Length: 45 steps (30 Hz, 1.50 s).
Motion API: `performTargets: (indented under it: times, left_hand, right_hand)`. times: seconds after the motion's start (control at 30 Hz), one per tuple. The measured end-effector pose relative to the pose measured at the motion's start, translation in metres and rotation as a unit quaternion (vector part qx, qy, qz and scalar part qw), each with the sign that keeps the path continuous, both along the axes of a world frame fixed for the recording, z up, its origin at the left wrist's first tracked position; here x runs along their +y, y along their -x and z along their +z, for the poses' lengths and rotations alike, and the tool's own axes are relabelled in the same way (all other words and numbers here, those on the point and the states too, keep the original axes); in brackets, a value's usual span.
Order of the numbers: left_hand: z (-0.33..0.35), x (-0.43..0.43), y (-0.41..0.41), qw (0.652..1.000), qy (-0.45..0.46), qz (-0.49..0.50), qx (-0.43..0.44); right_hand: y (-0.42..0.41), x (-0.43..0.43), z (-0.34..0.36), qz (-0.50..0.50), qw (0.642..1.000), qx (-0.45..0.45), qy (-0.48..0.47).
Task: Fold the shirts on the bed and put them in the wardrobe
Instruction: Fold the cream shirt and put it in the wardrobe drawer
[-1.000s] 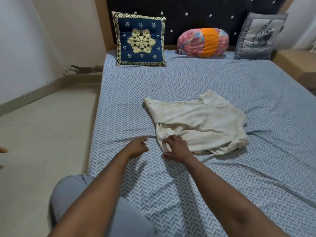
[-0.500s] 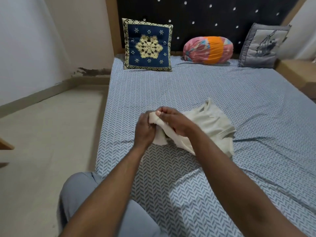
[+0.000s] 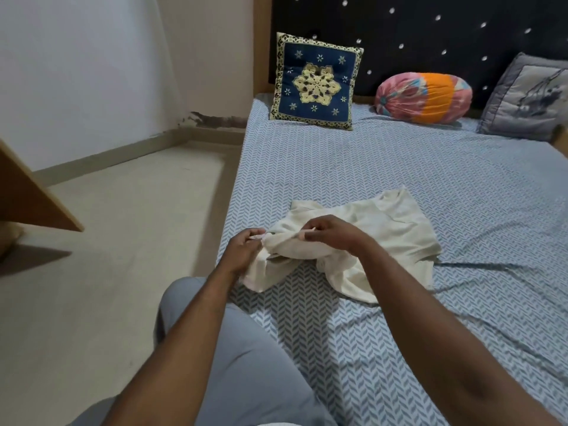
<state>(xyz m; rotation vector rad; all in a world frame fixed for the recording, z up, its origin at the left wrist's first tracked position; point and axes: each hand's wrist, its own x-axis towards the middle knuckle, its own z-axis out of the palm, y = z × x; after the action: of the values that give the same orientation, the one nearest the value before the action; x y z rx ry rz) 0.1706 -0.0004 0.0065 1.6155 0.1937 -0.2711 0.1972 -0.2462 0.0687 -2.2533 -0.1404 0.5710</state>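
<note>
A cream shirt point(image 3: 393, 229) lies crumpled near the left edge of the bed point(image 3: 399, 164), which has a blue and white herringbone sheet. My left hand point(image 3: 242, 250) pinches the shirt's near left edge and lifts it off the sheet. My right hand point(image 3: 332, 233) grips a fold of the same shirt a little to the right, at about the same height. The cloth bunches between the two hands and its lower part hangs down onto the sheet. No wardrobe is in view.
A blue embroidered cushion point(image 3: 316, 83), a pink and orange bolster point(image 3: 424, 98) and a grey cushion point(image 3: 528, 99) lean on the dark headboard. A wooden panel point(image 3: 27, 198) juts in at the left over the beige floor point(image 3: 123, 241). My knee in grey trousers point(image 3: 246, 364) is below.
Both hands have gone from resting by the flat shirt to gripping its near edge and lifting it; the shirt is now bunched. The view shifted right, bringing a wooden panel in.
</note>
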Motion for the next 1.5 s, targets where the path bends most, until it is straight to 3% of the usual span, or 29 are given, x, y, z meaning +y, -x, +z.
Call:
performTargets:
  times: [0.07, 0.2, 0.33, 0.47, 0.5, 0.67, 0.77, 1.0, 1.13, 1.3, 1.4, 1.5]
  left_hand:
    - [-0.011, 0.011, 0.0, 0.998, 0.03, 0.059, 0.024]
    - [-0.041, 0.03, 0.006, 0.984, -0.069, 0.132, 0.095]
    - [-0.036, 0.018, 0.014, 0.964, -0.256, -0.004, 0.075]
    - [-0.032, 0.007, 0.031, 0.893, -0.418, -0.156, 0.057]
    - [-0.031, 0.005, 0.033, 0.892, -0.414, -0.174, 0.053]
    - [-0.025, 0.012, 0.027, 0.958, -0.247, -0.139, 0.034]
    - [-0.03, 0.018, 0.025, 0.973, -0.193, -0.129, 0.011]
    - [-0.01, 0.02, 0.029, 0.995, 0.039, -0.079, 0.043]
    - [-0.003, 0.027, 0.024, 0.998, 0.06, 0.021, 0.027]
    - [0.024, 0.053, -0.003, 0.996, 0.022, 0.072, -0.054]
    - [0.033, 0.074, -0.018, 0.995, 0.015, 0.091, -0.04]
    - [0.035, 0.077, -0.028, 0.991, 0.045, 0.125, 0.003]
  right_hand:
    - [-0.002, 0.001, -0.01, -0.072, 0.997, -0.013, 0.014]
    - [-0.006, 0.004, -0.035, -0.148, 0.974, -0.059, 0.16]
    - [0.0, 0.016, -0.049, -0.126, 0.971, -0.109, 0.17]
    - [0.004, 0.034, -0.055, 0.005, 0.973, -0.152, 0.172]
    - [0.005, 0.038, -0.057, 0.033, 0.973, -0.149, 0.173]
    - [0.017, 0.054, -0.069, 0.161, 0.932, -0.159, 0.284]
    - [0.023, 0.056, -0.078, 0.135, 0.935, -0.205, 0.256]
    - [0.028, 0.074, -0.08, 0.045, 0.939, -0.291, 0.179]
    - [0.037, 0.083, -0.075, -0.026, 0.925, -0.352, 0.138]
    - [0.063, 0.034, -0.074, -0.131, 0.902, -0.389, 0.134]
    - [0.087, -0.024, -0.091, -0.195, 0.894, -0.369, 0.164]
    - [0.114, -0.078, -0.108, -0.327, 0.864, -0.309, 0.225]
